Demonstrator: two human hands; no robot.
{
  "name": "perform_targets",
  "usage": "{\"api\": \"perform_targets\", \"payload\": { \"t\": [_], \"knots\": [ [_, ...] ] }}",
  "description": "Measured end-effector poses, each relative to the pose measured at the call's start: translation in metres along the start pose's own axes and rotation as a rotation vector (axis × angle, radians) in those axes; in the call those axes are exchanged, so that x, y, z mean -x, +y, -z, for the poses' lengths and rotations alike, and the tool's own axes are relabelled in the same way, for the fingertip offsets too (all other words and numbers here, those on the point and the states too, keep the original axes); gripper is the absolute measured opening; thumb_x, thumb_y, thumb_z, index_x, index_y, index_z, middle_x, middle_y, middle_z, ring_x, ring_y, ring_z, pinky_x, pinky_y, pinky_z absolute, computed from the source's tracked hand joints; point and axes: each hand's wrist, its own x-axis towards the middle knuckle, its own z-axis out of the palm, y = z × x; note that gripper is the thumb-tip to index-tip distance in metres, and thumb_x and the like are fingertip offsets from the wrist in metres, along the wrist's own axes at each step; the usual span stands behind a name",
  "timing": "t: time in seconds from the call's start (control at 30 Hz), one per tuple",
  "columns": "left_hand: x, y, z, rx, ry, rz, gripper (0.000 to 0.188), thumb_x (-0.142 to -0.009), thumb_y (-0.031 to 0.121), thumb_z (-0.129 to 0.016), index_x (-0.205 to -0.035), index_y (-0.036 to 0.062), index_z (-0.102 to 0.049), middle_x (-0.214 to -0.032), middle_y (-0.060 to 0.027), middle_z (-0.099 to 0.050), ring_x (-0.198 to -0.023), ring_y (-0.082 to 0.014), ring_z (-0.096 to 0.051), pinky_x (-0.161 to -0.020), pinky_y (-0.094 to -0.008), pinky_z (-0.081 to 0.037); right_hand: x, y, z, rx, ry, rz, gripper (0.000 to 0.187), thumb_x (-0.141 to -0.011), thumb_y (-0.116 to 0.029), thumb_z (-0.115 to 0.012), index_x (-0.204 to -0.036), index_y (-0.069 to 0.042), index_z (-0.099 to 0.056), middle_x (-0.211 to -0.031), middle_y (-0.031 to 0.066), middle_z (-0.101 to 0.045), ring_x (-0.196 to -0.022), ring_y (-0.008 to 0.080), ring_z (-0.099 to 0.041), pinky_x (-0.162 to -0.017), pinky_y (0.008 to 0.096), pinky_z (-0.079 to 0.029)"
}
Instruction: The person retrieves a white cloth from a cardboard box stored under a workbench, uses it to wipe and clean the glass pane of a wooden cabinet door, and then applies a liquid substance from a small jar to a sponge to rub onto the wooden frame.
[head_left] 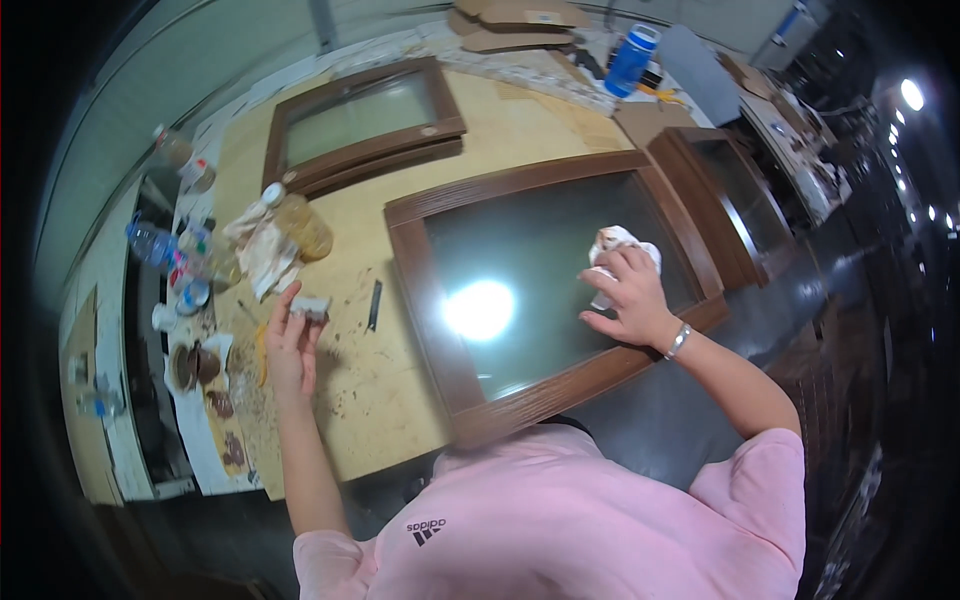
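Observation:
In front of me lies a brown wood-framed glass panel (540, 270), its pane reflecting a bright lamp. My right hand (635, 300) is over the right part of the glass, closed on a crumpled white cloth (618, 240) with brownish stains. My left hand (293, 350), raised to the left of the frame, grips a small pale grey block (312, 306) between thumb and fingers; its exact kind is unclear. Close by on the tabletop is a thin dark strip (375, 305). Beyond the left hand sit a stained cloth (262, 250) and a bottle of yellowish liquid (300, 228).
More framed panels (365, 125) are stacked at the far left of the table (385, 400); another panel (725, 200) stands at the right. Several bottles (152, 242) and stained cups (195, 366) crowd the left edge. A blue bottle (630, 65) and cardboard (515, 22) are at the back.

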Motion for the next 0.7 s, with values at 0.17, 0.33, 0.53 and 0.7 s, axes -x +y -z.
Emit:
{"api": "perform_targets", "payload": {
  "t": [0.17,0.33,0.53,0.7],
  "knots": [
    [-0.031,0.001,-0.067,0.125,-0.389,0.044,0.019,-0.1,0.009,-0.058,-0.116,-0.0008,-0.058,-0.099,-0.0079,-0.066,-0.085,-0.0138,-0.065,-0.076,-0.0253,-0.057,0.002,0.003,0.001,-0.01,0.089,0.009,0.037,-0.072,-0.033,-0.074,-0.102,-0.011,-0.066,-0.107,0.0122,-0.06,-0.106,0.0322,-0.054,-0.094,0.0468,-0.042],
    [-0.025,-0.004,-0.162,-0.111,-0.598,0.127,0.026,-0.092,0.004,-0.064,-0.117,0.0017,-0.058,-0.102,-0.0087,-0.067,-0.089,-0.0158,-0.067,-0.083,-0.0281,-0.057,0.021,0.037,0.016,-0.343,0.279,-0.242,0.036,-0.071,-0.008,-0.066,-0.107,-0.008,-0.066,-0.105,0.0126,-0.059,-0.097,0.0312,-0.06,-0.084,0.0394,-0.051],
    [-0.036,-0.05,-0.292,-0.649,-0.766,-0.19,0.022,-0.09,0.001,-0.064,-0.112,0.0,-0.067,-0.1,-0.0049,-0.066,-0.09,-0.0117,-0.063,-0.081,-0.0268,-0.053,0.08,0.102,0.02,-0.094,0.174,-0.316,0.053,-0.075,-0.025,-0.072,-0.125,-0.011,-0.064,-0.131,0.0209,-0.053,-0.124,0.0434,-0.047,-0.104,0.0544,-0.039],
    [-0.055,-0.121,-0.423,-0.917,-0.779,-0.778,0.018,-0.085,0.003,-0.069,-0.103,0.0055,-0.07,-0.097,-0.012,-0.065,-0.081,-0.0284,-0.065,-0.073,-0.0356,-0.053,0.082,0.094,0.02,-0.125,0.077,-0.351,0.069,-0.076,-0.035,-0.074,-0.138,-0.011,-0.054,-0.132,0.0182,-0.054,-0.127,0.0437,-0.046,-0.107,0.0614,-0.034]
  ]
}}
